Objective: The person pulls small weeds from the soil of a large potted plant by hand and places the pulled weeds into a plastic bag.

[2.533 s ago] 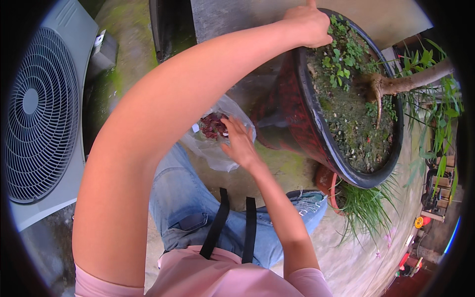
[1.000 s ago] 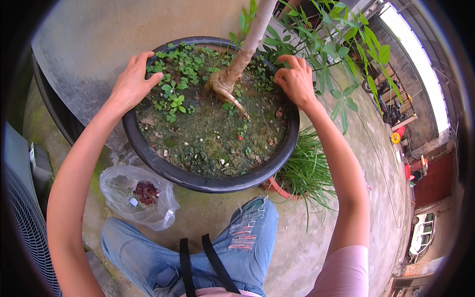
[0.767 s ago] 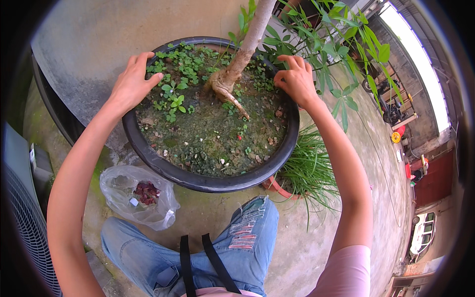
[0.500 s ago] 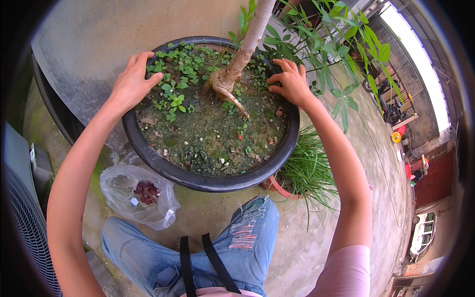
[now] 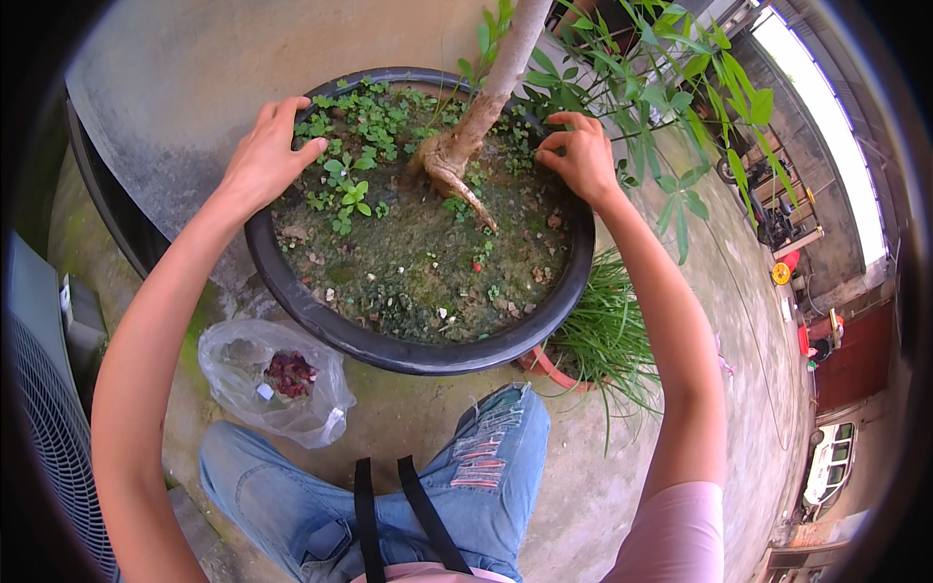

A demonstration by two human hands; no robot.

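Observation:
A large black oval pot holds mossy soil and a bare tree trunk with one root bent toward me. My left hand rests over its upper left rim, thumb and forefinger apart, beside a patch of small clover-like weeds. Across the pot, at the upper right rim, my right hand has its fingers curled, with thumb and fingertips brought together close to low green plants. Whatever sits between those fingertips is too small to make out.
A clear plastic bag with dark red scraps lies on the concrete left of my knees. Grassy leaves in an orange pot stand at the right. A leafy plant leans in at upper right; a grey fan-grilled unit stands left.
My right hand has lifted slightly and drawn its thumb and fingertips closer together. The left hand stays at the rim, barely changed. The view has shifted a little.

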